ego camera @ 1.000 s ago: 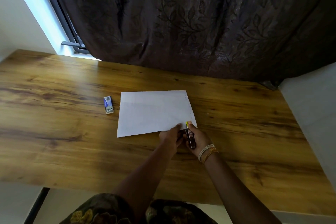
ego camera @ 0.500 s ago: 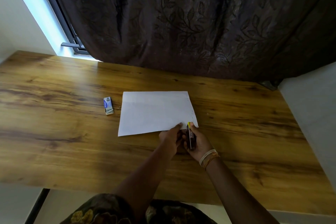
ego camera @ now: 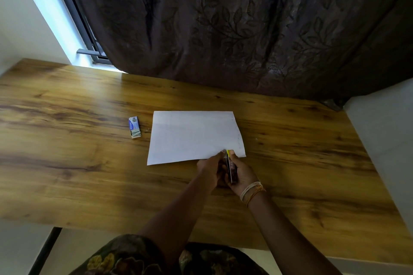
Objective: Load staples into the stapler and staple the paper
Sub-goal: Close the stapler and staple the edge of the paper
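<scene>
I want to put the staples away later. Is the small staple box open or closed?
Open. The staple box lies on the table, its inner tray slid out at the near end with staples showing.

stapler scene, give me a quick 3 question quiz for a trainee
1. True or false: the staple box lies on top of the paper.
2. Which hand grips the stapler? A) left B) right
3. Fill in: the stapler's tip sits at the paper's near ____ corner.

Key:
1. False; it lies on the table, left of the paper.
2. B; the right hand grips it, the left hand is beside it at the paper's edge.
3. right
</scene>
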The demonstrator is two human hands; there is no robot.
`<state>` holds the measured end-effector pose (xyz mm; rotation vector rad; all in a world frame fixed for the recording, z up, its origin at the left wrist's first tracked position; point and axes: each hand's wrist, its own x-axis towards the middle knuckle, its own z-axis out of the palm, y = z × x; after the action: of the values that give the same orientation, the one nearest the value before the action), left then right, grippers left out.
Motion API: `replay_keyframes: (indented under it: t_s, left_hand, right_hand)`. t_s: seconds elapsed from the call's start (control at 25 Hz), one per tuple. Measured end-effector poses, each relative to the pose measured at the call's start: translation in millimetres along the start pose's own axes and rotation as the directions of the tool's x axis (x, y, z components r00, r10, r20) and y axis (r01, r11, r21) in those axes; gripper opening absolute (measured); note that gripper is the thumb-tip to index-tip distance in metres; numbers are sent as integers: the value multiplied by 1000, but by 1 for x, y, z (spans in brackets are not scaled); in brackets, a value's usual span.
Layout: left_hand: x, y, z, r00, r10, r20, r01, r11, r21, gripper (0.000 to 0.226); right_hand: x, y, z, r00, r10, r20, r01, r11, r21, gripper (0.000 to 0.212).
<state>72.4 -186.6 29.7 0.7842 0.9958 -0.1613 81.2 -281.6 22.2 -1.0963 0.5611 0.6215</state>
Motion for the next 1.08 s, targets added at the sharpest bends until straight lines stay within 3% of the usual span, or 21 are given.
replay_keyframes:
  t_s: [0.32,0.44,0.72,1.08]
  left_hand:
    - [-1,0,-5,999,-10,53,11,1000,-17,43]
    - [0,-6,-9,995,29,91,-24,998,-56,34]
    - [5,-7,-6,999,37,17,-37,999,-7,19]
    - [4,-7,-6,998,44,40,-45,999,11,27]
  right_hand:
    - [2,0,1,993,-43,-106,38,998,-48,31]
    - [4,1,1,992,-43,-115,37,998,-55,32]
    - [8,7,-1,988,-70,-135,63,997,-52,33]
    - [10,-1,5,952,-131,-277,61,967,-246,36]
